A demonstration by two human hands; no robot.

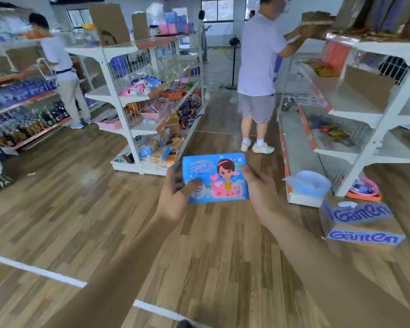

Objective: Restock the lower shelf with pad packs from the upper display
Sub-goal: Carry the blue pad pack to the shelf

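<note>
Both hands hold one flat, light-blue plastic pad pack printed with a cartoon girl [215, 178], out in front over the wood-plank floor [81, 209]. Left hand [175, 192] grips the pack's left edge, thumb curled onto its front. Right hand [262, 188] grips the right edge, fingers wrapped behind. Beyond the right hand: white metal shelf unit [365, 129], blue-lined bin [309, 183], brown cardboard box with blue lettering [360, 223]. Beyond the left hand: stocked white shelf unit [152, 102].

Left fingers [175, 172] partly behind pad pack [214, 178]; pack's small print unreadable.
</note>
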